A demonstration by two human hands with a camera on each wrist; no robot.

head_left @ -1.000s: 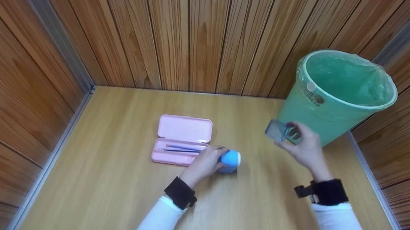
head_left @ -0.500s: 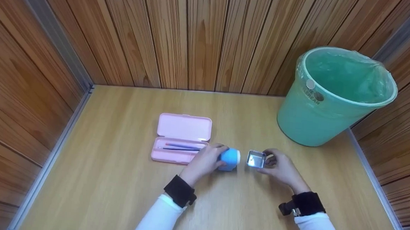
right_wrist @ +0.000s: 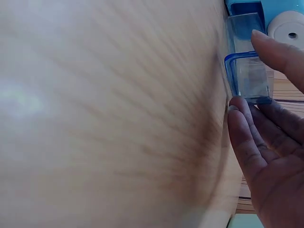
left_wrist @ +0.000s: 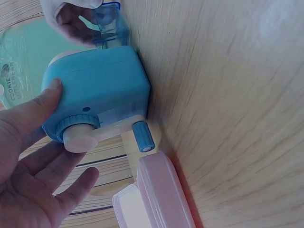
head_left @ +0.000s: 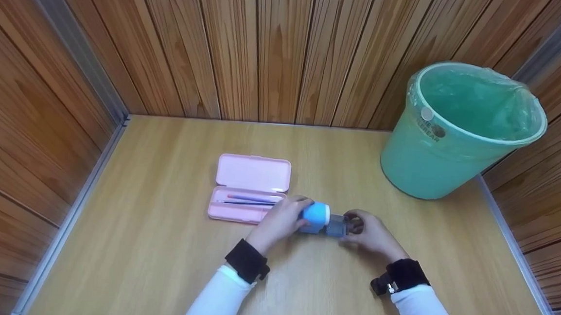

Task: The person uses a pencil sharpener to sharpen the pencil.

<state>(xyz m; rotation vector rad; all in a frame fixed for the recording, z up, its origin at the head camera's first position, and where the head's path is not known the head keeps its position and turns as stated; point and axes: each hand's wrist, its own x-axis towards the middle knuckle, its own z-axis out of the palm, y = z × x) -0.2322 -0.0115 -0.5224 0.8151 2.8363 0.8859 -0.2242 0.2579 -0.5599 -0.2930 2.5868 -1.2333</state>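
Note:
A blue crank pencil sharpener (head_left: 315,214) stands on the table, its crank (left_wrist: 143,136) facing the pencil case. My left hand (head_left: 280,219) grips its top, with the thumb on one side in the left wrist view. Between thumb and fingers, my right hand (head_left: 373,234) pinches the clear bluish shavings drawer (head_left: 336,225). That drawer lines up with the dark slot (right_wrist: 244,8) low in the sharpener's front, its inner end right at the opening. From above, the drawer looks close over the table.
An open pink pencil case (head_left: 253,172) with pencils (head_left: 248,200) in it lies just left of the sharpener. At the back right stands a green bin (head_left: 426,161) with a clear liner. Wooden panels (head_left: 282,55) enclose the table's back and sides.
My right hand has brought the drawer from beside the bin leftward to the sharpener's front, turning it level on the way. The left hand has stayed on the sharpener.

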